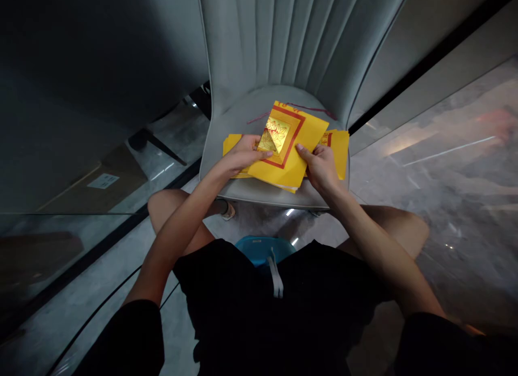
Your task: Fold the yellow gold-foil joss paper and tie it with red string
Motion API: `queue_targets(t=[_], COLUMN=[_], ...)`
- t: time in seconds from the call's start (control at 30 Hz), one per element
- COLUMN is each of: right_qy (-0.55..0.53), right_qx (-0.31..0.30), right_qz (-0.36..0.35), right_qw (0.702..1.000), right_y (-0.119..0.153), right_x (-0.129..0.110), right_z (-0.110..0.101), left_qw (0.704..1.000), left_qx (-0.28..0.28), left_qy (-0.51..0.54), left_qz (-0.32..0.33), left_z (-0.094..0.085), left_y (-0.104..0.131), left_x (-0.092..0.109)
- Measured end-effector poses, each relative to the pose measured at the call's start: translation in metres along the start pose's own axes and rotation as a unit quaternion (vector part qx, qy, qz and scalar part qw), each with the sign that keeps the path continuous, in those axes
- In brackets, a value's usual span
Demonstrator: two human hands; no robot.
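Between my two hands is a small stack of yellow joss paper [297, 149], tilted over the chair seat. Its top sheet carries a red square border and a gold foil patch with a red flower drawing. My left hand [245, 154] grips the stack's left edge, thumb on top near the foil. On the right edge my right hand [321, 164] pinches it, thumb on top and fingers beneath. More yellow paper [340, 149] with red print lies on the seat below and sticks out at both sides. A thin reddish string [309, 107] lies behind the stack.
The grey padded chair [279, 36] stands in front of my knees. A blue plastic stool [259, 249] shows between my legs. At left, past a dark frame, is a cardboard box [97, 182] with a white label. A black cable [95, 319] runs over the marble-look floor.
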State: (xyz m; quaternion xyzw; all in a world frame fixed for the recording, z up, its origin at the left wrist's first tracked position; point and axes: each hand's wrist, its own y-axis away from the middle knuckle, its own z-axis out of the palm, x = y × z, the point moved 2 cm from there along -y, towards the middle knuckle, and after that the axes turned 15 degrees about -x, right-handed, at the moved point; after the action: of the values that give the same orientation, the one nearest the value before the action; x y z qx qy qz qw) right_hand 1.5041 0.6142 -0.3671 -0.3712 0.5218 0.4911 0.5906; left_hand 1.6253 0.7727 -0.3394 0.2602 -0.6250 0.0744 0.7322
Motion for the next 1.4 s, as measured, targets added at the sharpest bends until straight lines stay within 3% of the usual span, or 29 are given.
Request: queue_targets(t=[0.07,0.23,0.33,0.5,0.6,0.7,0.83,1.07,1.13,1.3,1.4], right_qy=[-0.008,0.014,0.055,0.083,0.075,0.048,0.058,0.144,0.156,0.146,0.083], right_qx=[-0.012,-0.081,-0.075,-0.042,-0.027,-0.067,-0.106,-0.09,-0.104,-0.133,-0.113], right_qz=[0.007,0.073,0.059,0.012,-0.001,0.034,0.052,0.03,0.037,0.075,0.082], right_qw=[1.0,0.994,0.994,0.996,0.997,0.996,0.991,0.985,0.982,0.977,0.987], right_y=[0.002,0.008,0.005,0.0,0.002,0.006,0.008,0.009,0.009,0.013,0.011], right_x=[-0.002,-0.007,-0.009,-0.015,-0.02,-0.019,-0.01,-0.002,-0.004,-0.012,-0.021], right_z=[0.001,0.014,0.013,-0.006,-0.014,-0.008,0.003,-0.004,-0.005,0.0,-0.003], left_qw=[1.0,0.997,0.997,0.983,0.979,0.987,0.997,0.996,0.995,0.99,0.99], left_qx=[-0.018,0.032,0.041,0.136,0.134,0.083,-0.026,-0.066,-0.056,0.037,0.026], left_qy=[0.006,-0.026,-0.035,-0.051,-0.067,-0.066,-0.047,-0.052,-0.055,-0.09,-0.111], left_qz=[0.009,0.063,0.064,0.116,0.136,0.121,0.053,0.038,0.06,0.099,0.08], left_z=[0.003,-0.008,-0.018,-0.05,-0.059,-0.048,-0.023,-0.02,-0.023,-0.024,-0.018], left_y=[0.002,-0.001,-0.004,0.0,0.005,0.007,0.006,0.007,0.003,-0.006,-0.004], left_x=[-0.001,-0.003,-0.005,0.004,0.01,0.009,0.002,0.001,-0.001,-0.004,-0.002])
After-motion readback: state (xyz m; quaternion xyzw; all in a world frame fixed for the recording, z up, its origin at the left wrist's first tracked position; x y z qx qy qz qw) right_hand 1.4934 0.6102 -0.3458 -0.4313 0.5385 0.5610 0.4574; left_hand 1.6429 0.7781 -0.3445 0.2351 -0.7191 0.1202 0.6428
